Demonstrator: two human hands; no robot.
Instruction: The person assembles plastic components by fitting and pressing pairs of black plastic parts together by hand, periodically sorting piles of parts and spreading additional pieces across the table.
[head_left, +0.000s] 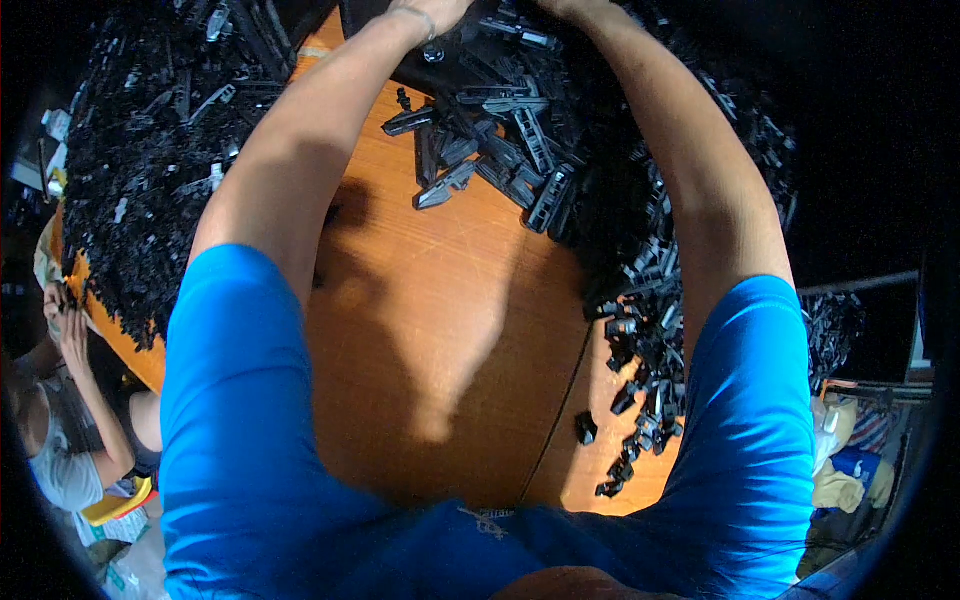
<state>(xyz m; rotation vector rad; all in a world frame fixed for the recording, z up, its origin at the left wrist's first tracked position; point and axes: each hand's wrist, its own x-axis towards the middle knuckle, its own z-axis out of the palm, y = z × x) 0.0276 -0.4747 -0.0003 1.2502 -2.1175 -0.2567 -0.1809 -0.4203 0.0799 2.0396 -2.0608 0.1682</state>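
Grip: both hands reach to the far edge of the view, where they are cut off by the frame. Only the heel and wrist of the left hand (432, 12) show, with a thin bracelet at the wrist; of the right hand (560, 6) barely the wrist shows. Whether either grip is apart, together, or clamped on a part cannot be told.

Work pieces: the hands sit over a heap of black plastic parts (520, 150), spread across the far and right side of the orange wooden counter (420, 300). The pieces are elongated, clip-like mouldings, matt to slightly glossy black, some with ribbed or slotted faces and a few with pale grey highlights. A trail of smaller black fragments (640, 380) runs down the right side of the counter, near the right arm. A second, denser mound of black parts (150, 170) lies at the left, well apart from the hands.

Handling, as a judgement: each piece looks light and stiff, likely smooth enough to slip, and apt to tangle with its neighbours in the heap. A hold across the long, flat sides of a single piece would seem surest.

Surroundings: another person (70, 420) sits at the lower left edge, hands raised to the counter's corner.
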